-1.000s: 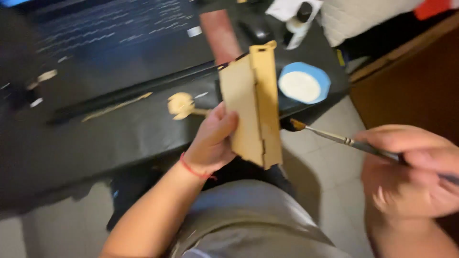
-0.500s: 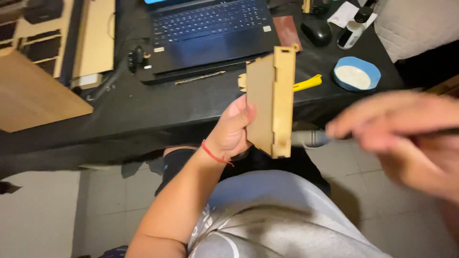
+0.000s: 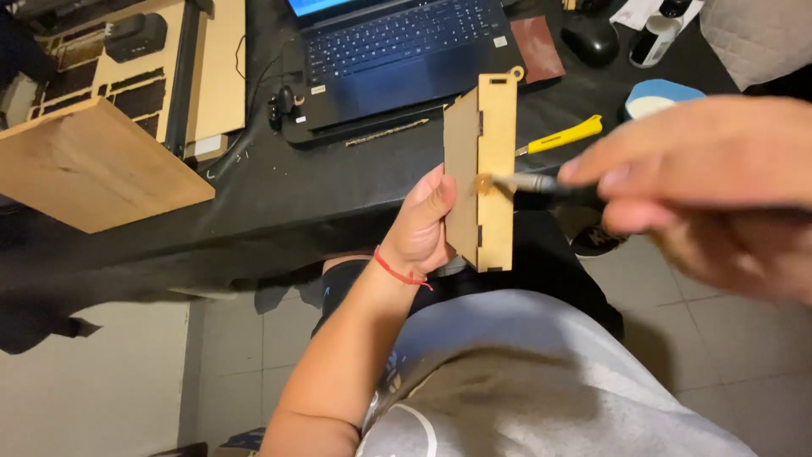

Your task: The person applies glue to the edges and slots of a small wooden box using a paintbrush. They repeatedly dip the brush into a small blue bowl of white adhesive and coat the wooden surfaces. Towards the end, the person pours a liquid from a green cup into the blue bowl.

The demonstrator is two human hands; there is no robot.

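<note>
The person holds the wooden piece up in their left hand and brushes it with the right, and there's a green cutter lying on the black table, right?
Almost. The cutter on the black table is yellow, not green, as the head view shows. The rest holds: the left hand holds the wooden piece up, and the right hand puts a small brush to it.

Single head-worn view, looking steeply down from above the lap, facing the near edge of the black cloth-covered desk (image 3: pixel 254 203); close in, tiled floor beneath.
</note>
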